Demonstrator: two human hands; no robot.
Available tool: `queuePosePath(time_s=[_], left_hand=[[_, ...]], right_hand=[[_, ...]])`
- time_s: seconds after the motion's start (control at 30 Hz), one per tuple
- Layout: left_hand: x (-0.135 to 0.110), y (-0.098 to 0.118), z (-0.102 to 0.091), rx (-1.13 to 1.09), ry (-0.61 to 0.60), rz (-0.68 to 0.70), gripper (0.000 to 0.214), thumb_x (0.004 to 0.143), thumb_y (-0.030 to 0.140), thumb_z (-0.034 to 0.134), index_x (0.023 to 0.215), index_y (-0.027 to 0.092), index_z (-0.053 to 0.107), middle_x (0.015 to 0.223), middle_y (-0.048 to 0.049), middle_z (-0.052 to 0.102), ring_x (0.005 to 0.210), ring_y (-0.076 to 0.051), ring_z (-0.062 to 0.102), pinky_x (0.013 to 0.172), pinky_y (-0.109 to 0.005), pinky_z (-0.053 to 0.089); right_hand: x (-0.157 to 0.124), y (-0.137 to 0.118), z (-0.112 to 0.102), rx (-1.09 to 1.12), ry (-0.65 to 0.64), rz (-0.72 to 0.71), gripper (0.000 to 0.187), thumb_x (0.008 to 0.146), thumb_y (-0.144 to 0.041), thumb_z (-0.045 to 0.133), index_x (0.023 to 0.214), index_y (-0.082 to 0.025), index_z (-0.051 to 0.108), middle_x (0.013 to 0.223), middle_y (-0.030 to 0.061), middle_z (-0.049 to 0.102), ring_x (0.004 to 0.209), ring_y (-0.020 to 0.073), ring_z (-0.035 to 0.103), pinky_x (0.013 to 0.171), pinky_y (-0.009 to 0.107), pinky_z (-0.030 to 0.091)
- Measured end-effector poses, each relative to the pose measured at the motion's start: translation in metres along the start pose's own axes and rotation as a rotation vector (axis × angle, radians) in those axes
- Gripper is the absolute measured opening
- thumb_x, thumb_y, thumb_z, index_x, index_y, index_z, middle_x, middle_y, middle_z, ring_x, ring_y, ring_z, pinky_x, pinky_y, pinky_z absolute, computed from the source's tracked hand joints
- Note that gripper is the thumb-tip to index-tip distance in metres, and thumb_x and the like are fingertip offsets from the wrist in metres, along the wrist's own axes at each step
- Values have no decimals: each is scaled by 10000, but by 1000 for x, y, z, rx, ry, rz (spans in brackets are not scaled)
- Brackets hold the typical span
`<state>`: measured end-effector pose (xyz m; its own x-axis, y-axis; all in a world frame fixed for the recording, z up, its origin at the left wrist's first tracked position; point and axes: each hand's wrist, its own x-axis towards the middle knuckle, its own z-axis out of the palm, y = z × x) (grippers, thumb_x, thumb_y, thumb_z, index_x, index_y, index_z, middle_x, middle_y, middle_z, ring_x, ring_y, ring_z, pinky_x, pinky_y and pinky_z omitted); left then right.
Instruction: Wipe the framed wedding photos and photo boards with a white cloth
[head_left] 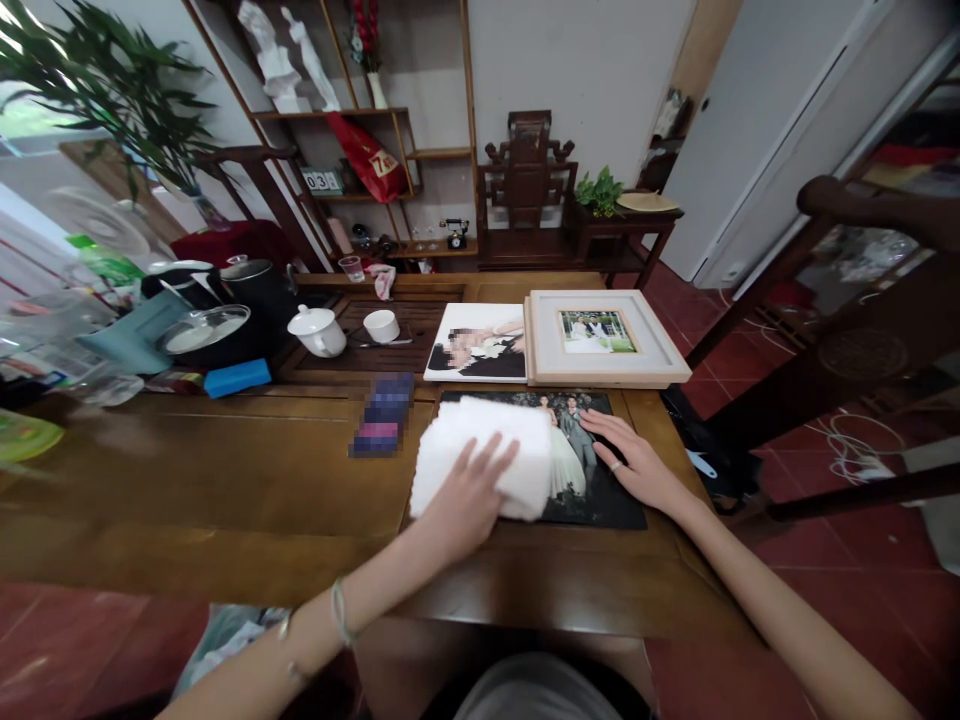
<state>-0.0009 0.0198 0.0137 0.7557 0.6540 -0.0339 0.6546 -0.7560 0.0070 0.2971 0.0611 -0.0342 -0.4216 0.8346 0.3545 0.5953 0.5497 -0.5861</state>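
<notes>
A large dark wedding photo (600, 500) lies flat on the wooden table in front of me. Over its left part is a folded white cloth (450, 455). My left hand (472, 495) presses on that cloth from above, its fingers spread and stretched out. On the photo's right side rests my right hand (634, 465), fingers extended and flat, with a ring on one finger. The couple in the photo shows between the cloth and my right hand. The part of the photo beneath the cloth is hidden.
Behind the photo are a framed wedding picture (660, 358) and a white-edged photo panel (476, 345). A pixelated dark item (382, 415) lies to the left. Farther left stand a white lidded cup (317, 332), a blue block (238, 378) and dark pots (259, 290). A wooden chair (810, 370) stands at right.
</notes>
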Motion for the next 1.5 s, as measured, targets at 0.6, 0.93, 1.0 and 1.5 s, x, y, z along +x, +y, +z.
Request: queuePosePath(time_s=[0.6, 0.93, 1.0, 1.5], left_hand=[[39, -62, -6, 52, 61, -112, 293, 786, 104, 524, 1015, 163, 697, 1510, -109, 323, 1400, -324, 249, 1105, -530, 260], [-36, 32, 0, -61, 20, 58, 161, 788, 236, 595, 836, 173, 735, 1565, -85, 174, 1423, -365, 136, 1121, -553, 199], [-29, 20, -1, -73, 41, -11, 189, 787, 217, 587, 904, 195, 733, 1556, -76, 211, 1423, -334, 169, 1118, -534, 225], [-3, 10, -1, -6, 17, -199, 288, 754, 126, 554, 989, 168, 716, 1546, -124, 218, 1405, -400, 181, 1077, -626, 236]], right_hand=[[-1, 1, 2, 2, 25, -10, 378, 953, -301, 417, 1319, -291, 509, 1381, 63, 531, 1328, 248, 428, 1097, 552, 355], [0, 0, 1, 0, 17, -7, 379, 951, -296, 424, 1322, -294, 503, 1380, 63, 529, 1327, 246, 425, 1099, 544, 357], [0, -2, 0, 2, 24, -5, 373, 950, -302, 426, 1314, -294, 511, 1372, 65, 538, 1320, 250, 436, 1092, 547, 364], [-1, 1, 2, -11, 17, -11, 371, 951, -276, 425, 1313, -287, 503, 1377, 65, 526, 1332, 243, 413, 1098, 540, 356]])
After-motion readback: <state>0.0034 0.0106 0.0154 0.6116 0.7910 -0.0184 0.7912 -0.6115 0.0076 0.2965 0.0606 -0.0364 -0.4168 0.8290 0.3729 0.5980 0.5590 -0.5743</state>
